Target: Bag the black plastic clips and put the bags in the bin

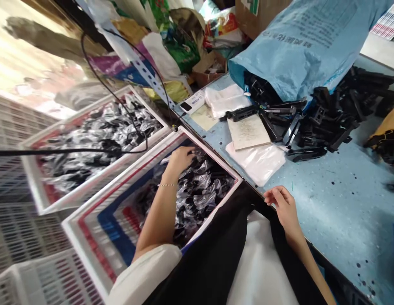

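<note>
My left hand reaches down into the nearer white crate, over a heap of black parts in clear plastic bags. Its fingers are curled among dark pieces, and what they hold, if anything, cannot be made out. My right hand is at the edge of the blue table, with loosely bent fingers and nothing visible in them. Just beyond it lies a stack of clear plastic bags. A pale flat block rests against that stack.
Loose black plastic parts spill from a blue sack onto the table. Another crate of bagged parts stands left. A black cable hangs across the crates. More clear bags lie near a small white device.
</note>
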The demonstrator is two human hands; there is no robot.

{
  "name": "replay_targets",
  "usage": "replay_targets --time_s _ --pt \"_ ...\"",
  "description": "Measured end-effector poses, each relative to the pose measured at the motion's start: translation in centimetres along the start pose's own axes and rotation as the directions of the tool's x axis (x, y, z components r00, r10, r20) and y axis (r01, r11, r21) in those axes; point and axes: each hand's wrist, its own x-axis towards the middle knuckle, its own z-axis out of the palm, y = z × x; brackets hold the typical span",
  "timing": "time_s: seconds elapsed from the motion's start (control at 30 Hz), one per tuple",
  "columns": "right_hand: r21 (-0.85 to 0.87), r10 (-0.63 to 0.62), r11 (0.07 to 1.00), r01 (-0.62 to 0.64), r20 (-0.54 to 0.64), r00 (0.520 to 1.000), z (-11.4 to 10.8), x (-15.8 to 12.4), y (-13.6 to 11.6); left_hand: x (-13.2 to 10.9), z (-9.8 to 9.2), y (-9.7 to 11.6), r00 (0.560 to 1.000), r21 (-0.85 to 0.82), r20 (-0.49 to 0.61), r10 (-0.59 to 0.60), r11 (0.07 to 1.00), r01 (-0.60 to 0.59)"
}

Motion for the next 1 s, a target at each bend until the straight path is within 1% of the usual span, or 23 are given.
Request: replay_targets --time_s 0.07,0.1,0.17,0.23,0.3,0.33,0.37,0.4,0.43,0.47,0.53,0.57,0.6,0.63,0.67,0.7,0.73,0.8,0.83,0.9,0.93,0.97,1.0 --pt "0.032 -0.002 0.999 0.003 -0.025 1.0 -0.3 -0.2 0.2 2.3 1.5 -1.4 0.996 0.045 -0.041 -0.08 0.996 0.082" --pt "0.043 0.001 0.999 0.0 -0.038 0.999 -0.6 -0.4 0.3 2.8 2.3 -1.5 0.996 0.046 -0.036 -0.083 0.995 0.085" --pt "0.057 0.01 0.998 -0.007 -0.061 0.998 -1.3 -0.4 0.5 2.8 3.7 -1.0 0.998 0.044 -0.003 -0.061 0.997 0.061" --pt "0.034 -0.01 0.999 0.013 -0.093 0.996 -2.6 0.5 0.6 1.7 4.7 0.6 0.998 -0.017 -0.059 -0.024 1.0 0.023" --pt "-0.084 -0.111 0.992 0.098 -0.161 0.981 -4.5 2.6 0.2 0.1 5.5 3.0 0.976 -0.133 -0.215 0.034 0.989 -0.064" --pt "-0.198 -0.199 0.967 0.159 -0.204 0.959 -5.6 4.1 -0.3 -0.9 5.8 4.6 0.953 -0.191 -0.295 0.072 0.973 -0.132" --pt "-0.345 -0.306 0.914 0.215 -0.237 0.922 -6.8 5.7 -0.9 -1.9 6.1 6.3 0.929 -0.235 -0.349 0.125 0.948 -0.216" --pt "-0.518 -0.418 0.819 0.249 -0.24 0.876 -8.1 7.3 -1.7 -2.9 6.6 8.2 0.911 -0.265 -0.362 0.199 0.915 -0.305" --pt "-0.686 -0.508 0.685 0.246 -0.208 0.836 -9.2 9.0 -2.5 -3.9 7.2 10.2 0.896 -0.294 -0.337 0.289 0.872 -0.392" --pt "-0.816 -0.55 0.536 0.216 -0.143 0.823 -10.3 10.4 -3.4 -4.9 7.9 12.2 0.877 -0.331 -0.281 0.389 0.819 -0.469" --pt "-0.953 -0.537 0.264 0.148 -0.018 0.843 -11.9 12.4 -4.7 -6.3 10.2 15.8 0.814 -0.433 -0.106 0.571 0.711 -0.555" --pt "-0.976 -0.507 0.175 0.132 0.025 0.862 -12.4 12.7 -5.1 -6.7 11.6 17.3 0.774 -0.492 -0.005 0.633 0.673 -0.553" --pt "-0.984 -0.483 0.127 0.126 0.049 0.874 -12.8 12.7 -5.2 -7.0 13.2 18.6 0.738 -0.547 0.096 0.668 0.655 -0.521" --pt "-0.984 -0.475 0.125 0.123 0.049 0.878 -13.0 12.2 -5.1 -7.2 14.9 19.8 0.711 -0.595 0.187 0.678 0.654 -0.468" --pt "-0.978 -0.483 0.168 0.125 0.029 0.875 -13.0 11.4 -4.9 -7.3 16.6 20.7 0.693 -0.635 0.257 0.673 0.658 -0.404" --pt "-0.958 -0.499 0.254 0.136 -0.009 0.867 -12.9 10.2 -4.6 -7.4 18.1 21.7 0.68 -0.674 0.304 0.667 0.655 -0.341" --pt "-0.913 -0.51 0.374 0.16 -0.059 0.858 -12.8 9.0 -4.2 -7.5 19.5 22.6 0.665 -0.716 0.328 0.671 0.636 -0.289" --pt "-0.73 -0.482 0.637 0.248 -0.125 0.867 -12.2 6.2 -3.6 -8.0 21.4 24.4 0.637 -0.799 0.326 0.698 0.564 -0.209" --pt "-0.605 -0.446 0.742 0.287 -0.127 0.886 -11.9 5.0 -3.5 -8.4 21.8 25.3 0.621 -0.829 0.33 0.711 0.532 -0.169" --pt "-0.376 -0.366 0.877 0.3 -0.117 0.923 -11.7 2.9 -3.6 -9.4 21.8 26.8 0.594 -0.86 0.383 0.708 0.508 -0.051" --pt "-0.306 -0.339 0.908 0.286 -0.135 0.931 -11.8 2.1 -3.9 -9.8 21.3 27.5 0.58 -0.861 0.426 0.694 0.508 0.026" --pt "-0.286 -0.331 0.918 0.275 -0.171 0.928 -12.1 1.5 -4.2 -10.2 20.7 28.0 0.559 -0.855 0.474 0.68 0.508 0.107" --pt "-0.322 -0.348 0.907 0.272 -0.21 0.913 -12.5 1.0 -4.7 -10.5 20.0 28.4 0.531 -0.84 0.522 0.667 0.511 0.184"
